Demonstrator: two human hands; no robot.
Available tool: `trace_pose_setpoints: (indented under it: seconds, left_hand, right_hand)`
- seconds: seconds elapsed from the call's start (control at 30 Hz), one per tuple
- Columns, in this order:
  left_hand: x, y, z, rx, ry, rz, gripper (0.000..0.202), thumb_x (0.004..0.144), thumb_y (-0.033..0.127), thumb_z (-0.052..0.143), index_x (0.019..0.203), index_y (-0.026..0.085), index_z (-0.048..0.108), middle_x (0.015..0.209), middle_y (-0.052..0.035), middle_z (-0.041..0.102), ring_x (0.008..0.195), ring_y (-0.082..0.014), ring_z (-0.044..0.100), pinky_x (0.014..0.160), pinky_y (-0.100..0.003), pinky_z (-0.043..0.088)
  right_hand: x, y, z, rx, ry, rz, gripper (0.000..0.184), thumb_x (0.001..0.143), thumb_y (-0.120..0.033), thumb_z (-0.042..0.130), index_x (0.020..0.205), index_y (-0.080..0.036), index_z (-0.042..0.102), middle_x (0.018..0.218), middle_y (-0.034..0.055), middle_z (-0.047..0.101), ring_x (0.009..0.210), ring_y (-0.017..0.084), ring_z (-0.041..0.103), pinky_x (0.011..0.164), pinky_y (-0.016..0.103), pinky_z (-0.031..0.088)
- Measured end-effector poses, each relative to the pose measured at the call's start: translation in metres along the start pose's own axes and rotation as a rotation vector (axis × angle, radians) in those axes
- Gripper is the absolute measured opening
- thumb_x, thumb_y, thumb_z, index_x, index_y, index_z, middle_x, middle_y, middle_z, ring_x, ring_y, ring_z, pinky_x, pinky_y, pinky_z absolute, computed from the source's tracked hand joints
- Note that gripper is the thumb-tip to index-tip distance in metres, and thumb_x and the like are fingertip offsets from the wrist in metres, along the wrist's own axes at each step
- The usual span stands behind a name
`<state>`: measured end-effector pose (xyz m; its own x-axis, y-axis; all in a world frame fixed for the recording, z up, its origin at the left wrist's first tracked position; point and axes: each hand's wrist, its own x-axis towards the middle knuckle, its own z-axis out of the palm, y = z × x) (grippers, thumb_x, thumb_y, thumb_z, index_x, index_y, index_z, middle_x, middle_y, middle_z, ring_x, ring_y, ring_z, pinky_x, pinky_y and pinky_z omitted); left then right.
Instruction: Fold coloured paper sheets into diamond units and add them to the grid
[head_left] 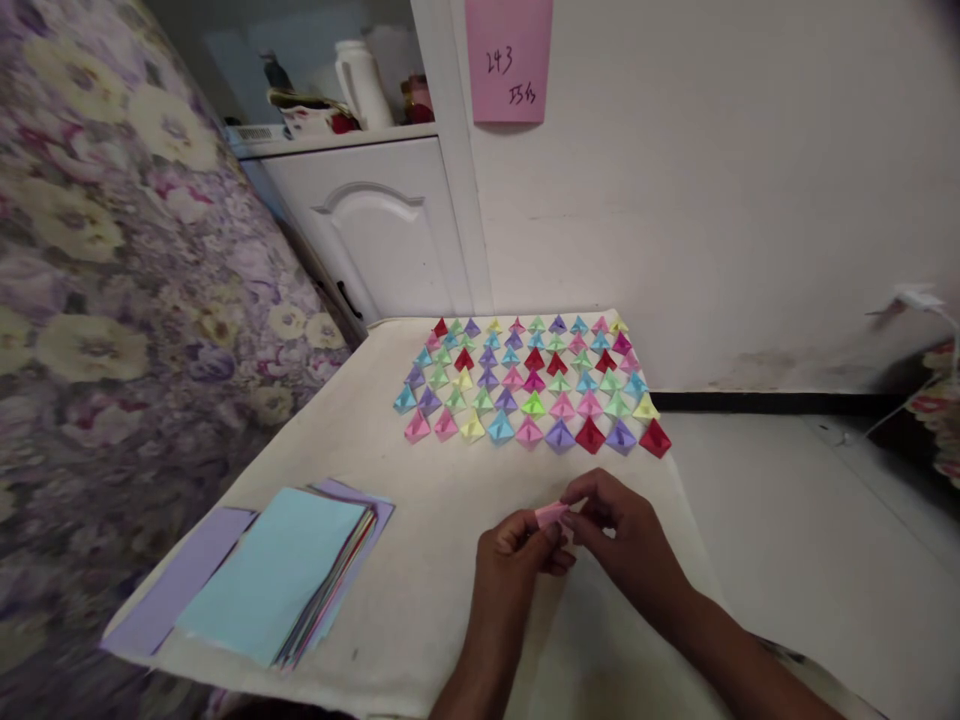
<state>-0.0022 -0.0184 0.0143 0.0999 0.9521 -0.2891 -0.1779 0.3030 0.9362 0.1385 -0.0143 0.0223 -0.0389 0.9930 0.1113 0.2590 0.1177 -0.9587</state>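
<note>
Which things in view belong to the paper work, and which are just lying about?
Likely belongs:
pink paper piece, pinched by left hand and right hand
rows of folded paper shapes
stack of coloured sheets

Likely just about:
white jug on the shelf
written pink sheet on the wall

- Left: floral-patterned covering [97,250], purple and cream.
- Behind: white cabinet [450,200], arched door panel [375,230], open shelf [337,140] with white jug [364,85] above.
- Right: pale wall [712,200], pink handwritten sheet [510,105], dark baseboard [720,402], light floor [787,500].
- Foreground: cream-covered surface [330,430], far edge close to wall.
</note>
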Motion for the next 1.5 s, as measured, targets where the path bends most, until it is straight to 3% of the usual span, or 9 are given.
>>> trace_pose_setpoints:
  seconds: [0.13, 0.23, 0.43, 0.5, 0.7, 1.0, 1.37, 1.5]
  left_hand:
    - [-0.001, -0.001, 0.001, -0.008, 0.014, 0.003, 0.02, 0.068, 0.03, 0.067, 0.076, 0.011, 0.068, 0.062, -0.003, 0.064, 0.052, -0.0128, 0.058, 0.053, -0.023, 0.046]
    - [-0.002, -0.002, 0.002, -0.029, 0.024, 0.004, 0.019, 0.068, 0.03, 0.066, 0.072, 0.011, 0.067, 0.06, -0.0025, 0.063, 0.051, -0.0123, 0.057, 0.052, -0.023, 0.045]
    - [-0.001, -0.002, 0.002, -0.081, 0.044, -0.039, 0.02, 0.064, 0.031, 0.069, 0.066, 0.011, 0.065, 0.053, -0.0019, 0.061, 0.049, -0.0119, 0.056, 0.051, -0.021, 0.044]
    - [-0.001, -0.002, 0.001, -0.096, 0.039, -0.042, 0.02, 0.064, 0.031, 0.069, 0.066, 0.011, 0.064, 0.054, -0.0022, 0.062, 0.049, -0.012, 0.057, 0.05, -0.021, 0.044]
    - [-0.002, -0.001, 0.001, -0.04, 0.017, -0.008, 0.021, 0.069, 0.032, 0.066, 0.075, 0.012, 0.066, 0.061, -0.0028, 0.064, 0.054, -0.0131, 0.059, 0.055, -0.024, 0.047]
    - [-0.003, -0.003, 0.003, 0.03, -0.049, -0.024, 0.026, 0.071, 0.038, 0.063, 0.069, 0.011, 0.063, 0.059, -0.0033, 0.062, 0.053, -0.0139, 0.059, 0.053, -0.023, 0.046]
    - [-0.002, -0.002, 0.0, 0.029, -0.043, -0.031, 0.025, 0.076, 0.035, 0.057, 0.068, 0.012, 0.061, 0.049, -0.003, 0.061, 0.047, -0.0118, 0.055, 0.05, -0.021, 0.043]
    - [-0.003, -0.002, 0.001, -0.058, -0.042, -0.053, 0.024, 0.076, 0.033, 0.058, 0.07, 0.01, 0.062, 0.05, -0.0037, 0.061, 0.048, -0.0114, 0.055, 0.051, -0.021, 0.044]
  right_hand:
    - [0.002, 0.002, 0.0, 0.143, -0.072, 0.133, 0.005, 0.073, -0.022, 0.059, 0.078, -0.02, 0.057, 0.056, -0.0037, 0.055, 0.053, 0.012, 0.05, 0.05, 0.022, 0.039]
    - [0.003, 0.004, 0.003, 0.169, -0.085, 0.13, 0.005, 0.073, -0.022, 0.059, 0.076, -0.019, 0.057, 0.061, -0.0017, 0.058, 0.054, 0.012, 0.05, 0.051, 0.022, 0.04]
    - [-0.003, 0.008, 0.009, -0.058, 0.002, -0.204, 0.008, 0.077, -0.018, 0.055, 0.071, -0.021, 0.06, 0.087, 0.0039, 0.057, 0.064, 0.013, 0.053, 0.056, 0.025, 0.043]
    - [-0.004, 0.009, 0.009, -0.075, 0.008, -0.243, 0.011, 0.079, -0.019, 0.053, 0.073, -0.021, 0.062, 0.09, 0.0047, 0.056, 0.066, 0.013, 0.054, 0.057, 0.025, 0.044]
    - [0.001, 0.006, 0.009, -0.002, 0.04, -0.091, 0.004, 0.075, -0.018, 0.058, 0.074, -0.02, 0.061, 0.08, 0.0009, 0.057, 0.063, 0.012, 0.053, 0.055, 0.023, 0.042]
    - [0.007, 0.005, 0.003, 0.19, -0.117, 0.17, 0.011, 0.073, -0.028, 0.06, 0.074, -0.017, 0.061, 0.064, 0.0006, 0.063, 0.06, 0.015, 0.058, 0.056, 0.025, 0.045]
    - [0.01, 0.007, -0.004, 0.065, -0.136, 0.134, 0.007, 0.073, -0.024, 0.06, 0.07, -0.017, 0.059, 0.064, -0.0006, 0.061, 0.062, 0.014, 0.054, 0.055, 0.023, 0.04]
    - [0.007, 0.003, -0.003, 0.0, -0.098, 0.031, 0.006, 0.075, -0.022, 0.06, 0.071, -0.019, 0.058, 0.065, -0.0021, 0.058, 0.062, 0.013, 0.052, 0.057, 0.023, 0.04]
